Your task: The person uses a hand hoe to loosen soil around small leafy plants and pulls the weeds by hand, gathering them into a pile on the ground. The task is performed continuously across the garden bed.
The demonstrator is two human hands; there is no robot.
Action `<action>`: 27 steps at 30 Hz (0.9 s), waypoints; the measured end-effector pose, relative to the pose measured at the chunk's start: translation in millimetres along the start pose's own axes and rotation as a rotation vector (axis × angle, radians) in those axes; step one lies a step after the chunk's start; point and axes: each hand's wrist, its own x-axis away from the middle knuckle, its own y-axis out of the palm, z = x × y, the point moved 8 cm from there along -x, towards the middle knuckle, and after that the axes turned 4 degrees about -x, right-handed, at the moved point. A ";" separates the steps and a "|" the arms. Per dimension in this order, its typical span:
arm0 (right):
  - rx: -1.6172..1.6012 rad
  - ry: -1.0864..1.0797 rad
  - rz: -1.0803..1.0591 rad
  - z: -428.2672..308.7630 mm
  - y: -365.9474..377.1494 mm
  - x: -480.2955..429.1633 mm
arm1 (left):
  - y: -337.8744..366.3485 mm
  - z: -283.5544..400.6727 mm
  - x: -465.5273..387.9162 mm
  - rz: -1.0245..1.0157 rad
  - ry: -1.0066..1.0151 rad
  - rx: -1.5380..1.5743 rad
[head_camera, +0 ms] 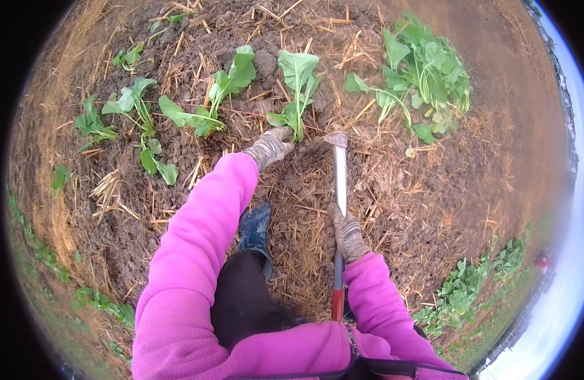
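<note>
My left hand, in a soiled knit glove, is at the base of an upright leafy seedling, its fingers around the lower stems at soil level. The gloved right hand grips the metal handle of a hoe partway along. The hoe's muddy blade rests on the soil just right of the seedling, and its red lower grip points toward my body. A thin red string runs across the ground, passing close to the seedling's base.
Leafy seedlings stand or lean in the soil to the left. A heap of loose seedlings lies at upper right. Straw covers much of the muddy ground. My blue boot is between my arms. More green plants grow at lower right.
</note>
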 end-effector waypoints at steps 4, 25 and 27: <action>0.040 -0.071 0.079 -5.0 -10.7 0.6 | 3.2 -18.4 1.6 0.013 -0.176 0.305; -0.571 -0.353 0.135 23.6 -108.0 159.8 | -37.6 9.5 154.5 0.341 -0.003 0.995; -0.743 -0.399 0.226 49.8 -143.6 150.8 | -41.4 24.4 162.4 0.325 0.019 0.949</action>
